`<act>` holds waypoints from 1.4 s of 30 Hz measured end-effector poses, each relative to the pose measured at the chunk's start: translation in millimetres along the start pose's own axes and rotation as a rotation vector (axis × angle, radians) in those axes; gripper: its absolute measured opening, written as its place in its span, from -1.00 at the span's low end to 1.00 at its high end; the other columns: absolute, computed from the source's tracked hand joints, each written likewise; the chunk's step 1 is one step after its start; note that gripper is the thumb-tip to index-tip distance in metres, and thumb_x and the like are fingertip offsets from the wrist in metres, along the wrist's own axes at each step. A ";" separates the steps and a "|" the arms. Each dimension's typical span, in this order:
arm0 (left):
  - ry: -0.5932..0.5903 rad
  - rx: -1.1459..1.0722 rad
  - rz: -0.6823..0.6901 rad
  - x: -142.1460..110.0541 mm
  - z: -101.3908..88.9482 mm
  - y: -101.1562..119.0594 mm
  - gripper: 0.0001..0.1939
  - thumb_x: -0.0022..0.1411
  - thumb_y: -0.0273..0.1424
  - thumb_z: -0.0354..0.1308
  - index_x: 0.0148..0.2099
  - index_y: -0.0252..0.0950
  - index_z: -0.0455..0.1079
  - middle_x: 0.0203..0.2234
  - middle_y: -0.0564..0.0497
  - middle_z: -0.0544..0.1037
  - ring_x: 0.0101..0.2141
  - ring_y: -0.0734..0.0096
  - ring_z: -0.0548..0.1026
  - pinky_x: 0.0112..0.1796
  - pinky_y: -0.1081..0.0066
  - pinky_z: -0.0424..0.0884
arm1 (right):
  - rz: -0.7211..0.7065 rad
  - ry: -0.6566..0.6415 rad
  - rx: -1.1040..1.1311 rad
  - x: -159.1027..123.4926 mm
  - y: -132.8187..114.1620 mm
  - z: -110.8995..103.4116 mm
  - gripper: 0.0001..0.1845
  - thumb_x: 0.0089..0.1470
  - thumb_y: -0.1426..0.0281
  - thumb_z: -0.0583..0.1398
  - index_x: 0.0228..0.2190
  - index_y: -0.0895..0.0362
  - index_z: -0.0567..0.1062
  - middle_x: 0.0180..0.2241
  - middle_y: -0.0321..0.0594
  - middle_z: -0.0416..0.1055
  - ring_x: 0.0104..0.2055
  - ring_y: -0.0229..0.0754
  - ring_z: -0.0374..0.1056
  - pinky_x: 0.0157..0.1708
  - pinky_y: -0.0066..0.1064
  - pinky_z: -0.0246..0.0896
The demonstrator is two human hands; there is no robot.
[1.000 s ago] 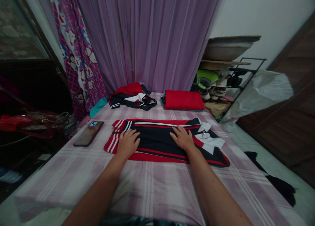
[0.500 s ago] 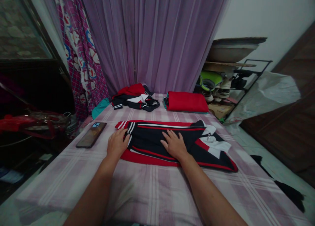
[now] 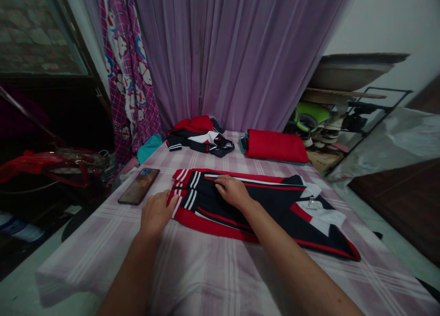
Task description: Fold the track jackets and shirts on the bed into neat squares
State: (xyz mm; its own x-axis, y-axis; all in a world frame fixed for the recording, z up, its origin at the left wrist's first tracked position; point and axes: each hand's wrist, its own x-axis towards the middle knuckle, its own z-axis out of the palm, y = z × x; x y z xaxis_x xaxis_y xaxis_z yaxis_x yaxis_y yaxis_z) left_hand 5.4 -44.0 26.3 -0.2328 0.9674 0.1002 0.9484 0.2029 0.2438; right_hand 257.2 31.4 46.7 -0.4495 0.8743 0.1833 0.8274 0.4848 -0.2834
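Note:
A navy, red and white zip jacket (image 3: 271,201) lies folded lengthwise on the bed, its white collar to the right and its striped cuffs and red hem to the left. My left hand (image 3: 156,215) rests at the hem end, fingers and thumb apart and touching the red striped edge. On the dark sleeves, my right hand (image 3: 234,193) lies palm down with slightly bent fingers near the white stripe. No cloth is visibly pinched in it. Part of the lower sleeve is hidden under my right forearm.
A phone (image 3: 139,186) lies left of the jacket. Behind are a crumpled jacket (image 3: 201,137) and a folded red garment stack (image 3: 277,145). Purple curtains (image 3: 240,54) hang beyond the bed. A shoe rack (image 3: 364,109) stands at the right.
My left hand has moved off the cuffs to the hem's outer edge. My right hand has slid left along the sleeves toward the cuffs. The view has shifted slightly.

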 end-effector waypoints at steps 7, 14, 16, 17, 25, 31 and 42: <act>-0.088 0.035 -0.038 -5.8 -7.1 -3.9 -0.56 0.32 -0.12 -0.03 -0.01 -0.29 0.49 -0.09 -0.15 0.60 -0.06 0.14 0.52 -0.04 0.27 0.33 | -0.113 -0.114 -0.009 83.0 -33.1 17.5 -0.60 0.22 0.38 0.12 0.06 0.08 0.50 0.13 -0.15 0.43 0.16 -0.13 0.32 0.13 -0.35 0.19; -0.225 0.073 -0.098 -6.4 -14.2 -2.1 -0.59 0.32 -0.07 -0.07 -0.19 -0.26 0.44 -0.23 -0.13 0.60 -0.19 0.13 0.54 -0.27 0.27 0.31 | -0.111 -0.349 -0.052 138.8 -41.9 31.3 -0.36 0.01 0.34 0.32 0.15 0.10 0.43 0.11 -0.09 0.45 0.12 -0.03 0.38 0.06 -0.37 0.25; -0.249 0.083 -0.112 -7.6 -15.7 -0.6 -0.59 0.32 -0.05 -0.09 -0.23 -0.25 0.40 -0.27 -0.13 0.59 -0.23 0.12 0.55 -0.30 0.27 0.28 | -0.114 -0.380 -0.051 144.2 -40.2 33.1 -0.32 -0.03 0.34 0.34 0.16 0.11 0.42 0.11 -0.08 0.45 0.10 -0.02 0.40 0.02 -0.37 0.26; -0.251 0.076 -0.118 -8.3 -16.2 -0.2 -0.59 0.32 -0.04 -0.09 -0.24 -0.24 0.39 -0.29 -0.13 0.59 -0.24 0.12 0.55 -0.30 0.27 0.28 | -0.119 -0.388 -0.049 145.1 -39.3 32.9 -0.32 -0.03 0.33 0.34 0.15 0.12 0.43 0.10 -0.08 0.46 0.08 -0.01 0.41 0.00 -0.37 0.27; -0.241 -0.291 -0.239 -13.2 -12.7 -8.7 -0.72 0.16 -0.11 0.12 -0.19 -0.17 0.26 -0.34 0.02 0.60 -0.31 0.17 0.58 -0.36 0.31 0.33 | -0.208 -0.310 0.023 133.6 -25.1 1.3 -0.69 0.02 0.37 0.29 -0.14 0.11 0.57 -0.18 -0.22 0.58 -0.17 -0.14 0.47 -0.23 -0.46 0.25; -0.069 -1.004 -0.137 -13.8 -11.2 14.9 -0.43 0.00 -0.13 0.24 0.03 -0.22 0.21 -0.17 -0.04 0.57 -0.25 0.26 0.60 -0.28 0.33 0.49 | -0.287 -0.247 0.380 117.2 15.3 -36.1 -0.72 -0.04 0.48 0.30 -0.20 0.14 0.55 -0.23 -0.26 0.57 -0.18 -0.19 0.44 -0.12 -0.38 0.28; -0.241 -0.738 0.411 -36.3 -14.5 195.5 -0.67 0.09 -0.38 0.27 -0.05 -0.16 0.40 -0.19 0.01 0.61 -0.18 0.29 0.57 -0.13 0.33 0.44 | 0.403 -0.107 1.211 4.3 131.6 -63.2 -0.70 0.07 0.28 0.22 -0.17 0.15 0.54 -0.26 -0.08 0.59 -0.28 -0.08 0.52 -0.20 -0.22 0.44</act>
State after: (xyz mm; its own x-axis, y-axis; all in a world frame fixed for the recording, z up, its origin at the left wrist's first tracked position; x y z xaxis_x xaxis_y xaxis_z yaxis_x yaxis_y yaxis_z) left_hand 196.1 -41.6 84.3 0.2272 0.9650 0.1313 0.5466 -0.2380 0.8028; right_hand 385.4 97.5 69.7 -0.3109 0.9341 -0.1755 0.1029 -0.1505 -0.9832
